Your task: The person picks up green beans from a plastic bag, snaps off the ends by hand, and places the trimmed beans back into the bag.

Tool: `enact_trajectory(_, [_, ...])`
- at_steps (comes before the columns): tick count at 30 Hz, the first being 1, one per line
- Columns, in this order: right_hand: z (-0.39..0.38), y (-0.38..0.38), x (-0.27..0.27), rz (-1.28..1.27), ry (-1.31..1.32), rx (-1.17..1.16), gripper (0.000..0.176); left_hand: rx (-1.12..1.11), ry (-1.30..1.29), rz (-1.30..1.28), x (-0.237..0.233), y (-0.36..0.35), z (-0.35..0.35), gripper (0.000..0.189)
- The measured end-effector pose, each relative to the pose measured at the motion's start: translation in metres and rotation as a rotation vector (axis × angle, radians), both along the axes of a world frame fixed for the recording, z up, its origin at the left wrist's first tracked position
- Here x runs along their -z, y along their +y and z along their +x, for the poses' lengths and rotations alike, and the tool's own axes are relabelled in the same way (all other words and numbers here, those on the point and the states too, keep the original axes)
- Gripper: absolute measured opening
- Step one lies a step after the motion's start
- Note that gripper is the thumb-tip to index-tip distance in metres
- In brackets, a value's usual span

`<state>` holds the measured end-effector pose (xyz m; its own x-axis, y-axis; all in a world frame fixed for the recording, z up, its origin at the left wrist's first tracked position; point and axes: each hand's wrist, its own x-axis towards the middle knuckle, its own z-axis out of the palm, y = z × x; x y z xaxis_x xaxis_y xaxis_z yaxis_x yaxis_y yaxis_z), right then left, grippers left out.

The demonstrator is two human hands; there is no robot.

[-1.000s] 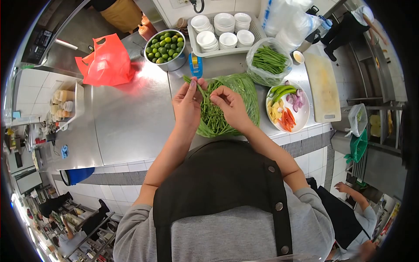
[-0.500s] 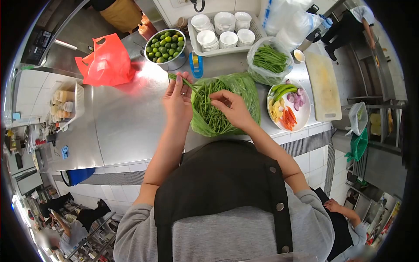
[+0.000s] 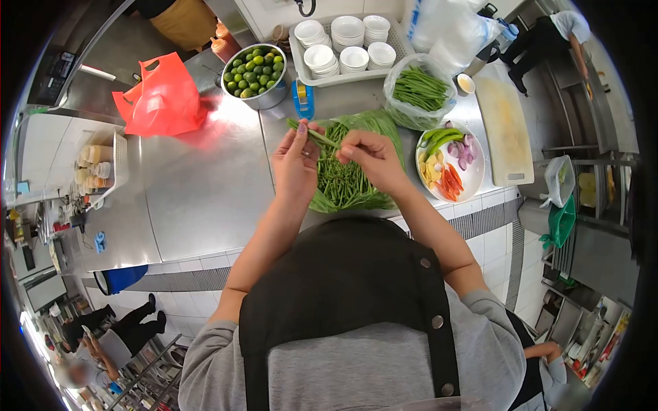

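Green beans [image 3: 323, 138] are pinched in my left hand [image 3: 297, 163], which is closed on them; how many there are I cannot make out. My right hand [image 3: 375, 159] is closed in a pinch at the other end of the same beans. Below both hands lies an open green plastic bag [image 3: 386, 133] full of loose green beans [image 3: 343, 185]. Behind it to the right stands a clear bag [image 3: 399, 113] holding a bundle of long green beans [image 3: 419, 89]. A white plate [image 3: 474, 185] carries sliced red and green peppers, yellow slices and purple onion pieces.
A metal pot [image 3: 269, 98] of small green citrus, a blue tape dispenser [image 3: 303, 103] and a crate [image 3: 336, 81] of stacked white bowls stand at the back. A red plastic bag [image 3: 164, 99] lies left, a cutting board [image 3: 504, 137] right. Other people stand nearby.
My right hand has moved up to the beans and now pinches their end. My left hand has shifted right and slightly down with them, closer to my right.
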<state>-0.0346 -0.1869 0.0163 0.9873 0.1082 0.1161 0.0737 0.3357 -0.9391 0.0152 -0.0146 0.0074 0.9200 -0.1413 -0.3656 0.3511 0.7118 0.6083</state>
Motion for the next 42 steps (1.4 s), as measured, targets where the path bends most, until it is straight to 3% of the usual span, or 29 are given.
enact_trajectory(5, [-0.032, -0.019, -0.049, 0.036, -0.147, -0.169, 0.010, -0.078, 0.106, -0.030, 0.024, 0.019, 0.016, 0.016])
enact_trajectory(9, [-0.025, -0.045, -0.033, -0.525, 0.079, 0.143, 0.010, 0.056, 0.108, 0.015, 0.036, 0.049, 0.017, 0.014])
enact_trajectory(12, [-0.025, -0.059, 0.018, -0.882, 0.082, 0.123, 0.012, 0.112, 0.138, 0.084, 0.032, 0.045, 0.003, 0.013])
enact_trajectory(16, [-0.035, -0.045, 0.028, -0.953, 0.233, 0.126, 0.020, 0.276, 0.202, -0.005, 0.050, 0.030, -0.026, 0.015])
enact_trajectory(17, [-0.038, -0.041, 0.033, -0.932, 0.221, 0.168, 0.029, 0.297, 0.254, 0.022, 0.048, 0.022, -0.033, 0.013])
enact_trajectory(20, [-0.045, -0.038, 0.039, -1.055, 0.161, 0.095, 0.032, 0.350, 0.322, -0.012, 0.050, 0.015, -0.036, 0.012])
enact_trajectory(24, [-0.068, -0.036, 0.049, -1.066, 0.038, -0.149, 0.029, 0.419, 0.248, -0.053, 0.058, 0.023, -0.027, 0.009])
enact_trajectory(28, [-0.087, -0.035, 0.050, -1.081, 0.050, -0.235, 0.021, 0.440, 0.204, 0.125, 0.048, 0.018, -0.026, 0.017])
enact_trajectory(30, [-0.099, -0.029, 0.052, -1.079, 0.093, -0.164, 0.018, 0.544, 0.214, 0.123, 0.025, 0.009, -0.037, 0.020])
enact_trajectory(35, [-0.131, 0.015, 0.057, -1.059, 0.113, 0.096, 0.020, 0.751, 0.357, 0.257, 0.036, 0.000, -0.063, 0.018])
enact_trajectory(38, [-0.156, 0.054, 0.059, -1.050, 0.083, 0.145, 0.021, 0.994, 0.132, 0.398, 0.052, 0.005, -0.053, 0.022])
enact_trajectory(42, [-0.198, 0.093, 0.054, -0.979, 0.224, 0.170, 0.021, 1.157, -0.167, 0.607, 0.030, 0.000, -0.040, 0.019])
